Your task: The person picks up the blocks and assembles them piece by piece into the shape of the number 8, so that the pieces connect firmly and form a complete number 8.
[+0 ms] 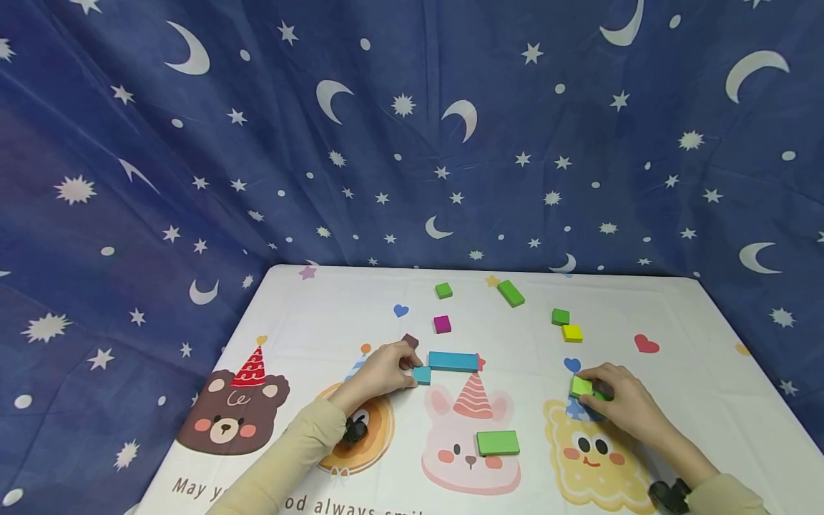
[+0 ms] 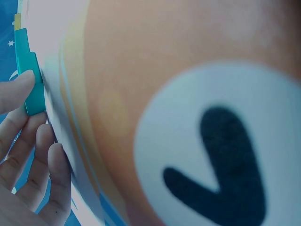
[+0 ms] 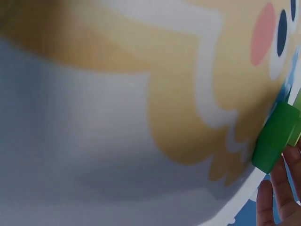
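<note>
My left hand (image 1: 385, 368) (image 2: 28, 155) pinches a small blue block (image 1: 421, 375) (image 2: 35, 94) between thumb and fingers, at the left end of a long blue block (image 1: 453, 362). At the right, my right hand (image 1: 621, 400) (image 3: 282, 193) pinches a light green block (image 1: 581, 387) (image 3: 296, 134). Beside it, a darker green block (image 1: 602, 392) (image 3: 276, 136) is partly hidden by the fingers in the head view. Just behind my left hand lies a brown block (image 1: 410, 341).
Toward the back lie green blocks (image 1: 443, 290) (image 1: 511, 293) (image 1: 561, 317), a yellow block (image 1: 572, 333) and a magenta block (image 1: 442, 325). Nearer the front is a larger green block (image 1: 498, 443). A patterned blue curtain (image 1: 386, 193) hangs behind the printed white tabletop (image 1: 347, 300).
</note>
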Tool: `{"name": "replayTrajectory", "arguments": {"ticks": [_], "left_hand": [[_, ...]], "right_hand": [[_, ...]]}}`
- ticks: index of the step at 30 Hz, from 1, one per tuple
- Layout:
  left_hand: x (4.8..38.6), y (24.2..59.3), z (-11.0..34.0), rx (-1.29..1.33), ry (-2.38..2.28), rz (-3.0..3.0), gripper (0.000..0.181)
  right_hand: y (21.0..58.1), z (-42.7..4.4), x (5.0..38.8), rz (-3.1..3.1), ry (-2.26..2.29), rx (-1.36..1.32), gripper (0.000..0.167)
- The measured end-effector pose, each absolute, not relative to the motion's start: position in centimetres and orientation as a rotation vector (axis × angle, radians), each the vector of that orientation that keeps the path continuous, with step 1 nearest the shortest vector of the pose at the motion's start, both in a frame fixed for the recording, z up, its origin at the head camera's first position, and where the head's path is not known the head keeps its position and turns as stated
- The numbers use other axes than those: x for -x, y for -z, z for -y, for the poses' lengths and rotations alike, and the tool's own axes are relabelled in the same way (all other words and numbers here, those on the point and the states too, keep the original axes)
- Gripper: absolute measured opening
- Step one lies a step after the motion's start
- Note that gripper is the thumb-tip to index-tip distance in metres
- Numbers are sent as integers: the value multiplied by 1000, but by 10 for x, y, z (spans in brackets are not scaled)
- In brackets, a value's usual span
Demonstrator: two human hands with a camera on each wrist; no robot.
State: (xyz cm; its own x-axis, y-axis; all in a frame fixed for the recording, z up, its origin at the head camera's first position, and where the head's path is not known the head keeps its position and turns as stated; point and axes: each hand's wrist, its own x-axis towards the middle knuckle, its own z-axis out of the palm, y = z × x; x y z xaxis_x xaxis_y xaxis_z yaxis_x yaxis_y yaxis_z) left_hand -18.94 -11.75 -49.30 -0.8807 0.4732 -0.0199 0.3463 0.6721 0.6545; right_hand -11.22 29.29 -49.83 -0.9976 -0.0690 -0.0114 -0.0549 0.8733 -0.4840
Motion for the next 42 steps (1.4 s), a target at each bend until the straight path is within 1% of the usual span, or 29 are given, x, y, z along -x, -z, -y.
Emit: {"name": "replayTrajectory", "arguments": {"ticks": [5,14,22,34,42], "left_hand": [[189,493,118,-662,-997,-2699,24],[188,494,119,-667,-980,-2702,24],[188,493,119,-651,-984,-2699,24],[188,492,119,-644,-968,-2711,25],[188,493,118,-662,-968,-2712,25]], "right_hand": [[493,-291,114,-3003,791,104,39],[485,-284,118,-3025,823,201,37],[478,-272,118,-3030,851,267,40],[478,-260,124,-3079,833,385,37],[475,-252,125,-3075,829,391,35]]}}
